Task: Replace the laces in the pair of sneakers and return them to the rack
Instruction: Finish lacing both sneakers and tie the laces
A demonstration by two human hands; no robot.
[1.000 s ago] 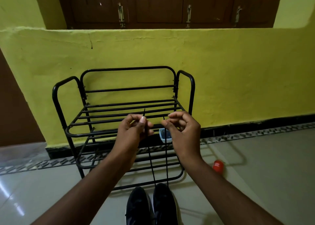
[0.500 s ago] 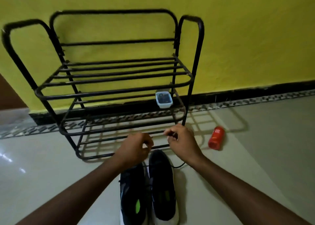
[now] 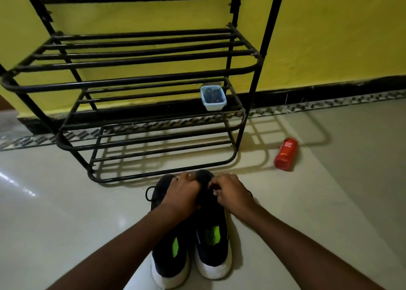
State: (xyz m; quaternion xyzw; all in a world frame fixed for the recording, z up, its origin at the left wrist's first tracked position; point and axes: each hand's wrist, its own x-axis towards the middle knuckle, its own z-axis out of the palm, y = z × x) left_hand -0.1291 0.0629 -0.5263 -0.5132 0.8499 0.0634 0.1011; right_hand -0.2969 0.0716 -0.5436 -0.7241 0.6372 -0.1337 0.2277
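Two black sneakers with white soles and green insole patches stand side by side on the floor, toes toward the rack: the left sneaker [image 3: 169, 256] and the right sneaker [image 3: 214, 245]. My left hand [image 3: 182, 194] and my right hand [image 3: 230, 190] are down over their front parts, fingers curled, each pinching the thin black lace [image 3: 149, 194]. The lace loops out beside the left sneaker, and a short bit shows past my right wrist. The eyelets are hidden under my hands. The black metal shoe rack [image 3: 140, 78] stands just beyond.
A small pale blue tub [image 3: 213, 97] with dark contents sits at the right end of the rack's middle shelf. A red bottle [image 3: 285, 153] lies on the tiled floor right of the rack. The yellow wall [image 3: 329, 37] runs behind.
Both hands came down from chest height, where they held the lace ends up, onto the front of the sneakers. My head tilted down, and the rack's top left the view.
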